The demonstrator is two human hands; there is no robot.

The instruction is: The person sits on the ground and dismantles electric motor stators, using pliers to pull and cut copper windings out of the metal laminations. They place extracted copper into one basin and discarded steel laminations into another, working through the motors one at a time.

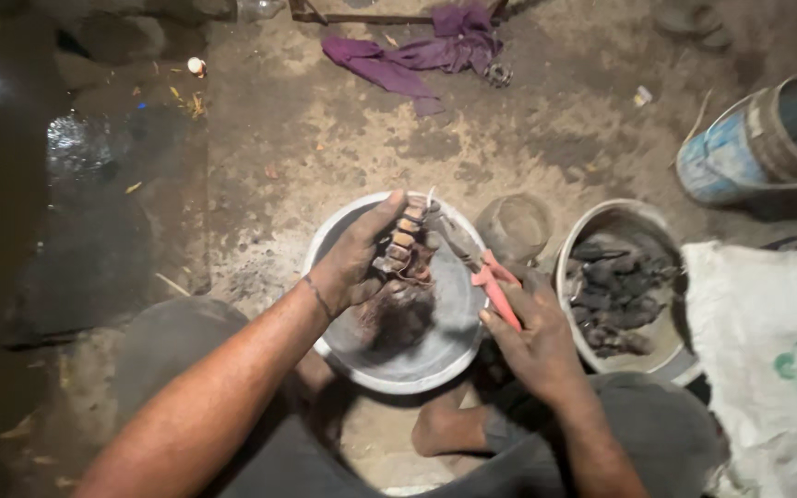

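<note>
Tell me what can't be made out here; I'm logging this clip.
Head view:
- Ribbed part in left hand: fingers hide much.
- Pliers: right hand covers the red handles' ends.
- Blue bucket: cut off by right edge.
- Dark area left: too dim.

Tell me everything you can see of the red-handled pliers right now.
The pliers have red-orange handles and dark, dull metal jaws, soot-stained. The right hand grips the handles, so the tool lies on a slant, its nose pointing up-left over the metal basin. The nose meets the small ribbed, sooty part that the left hand holds up; whether the jaws actually bite it is too small to tell. Most of the lower handle is hidden by the fingers.
</note>
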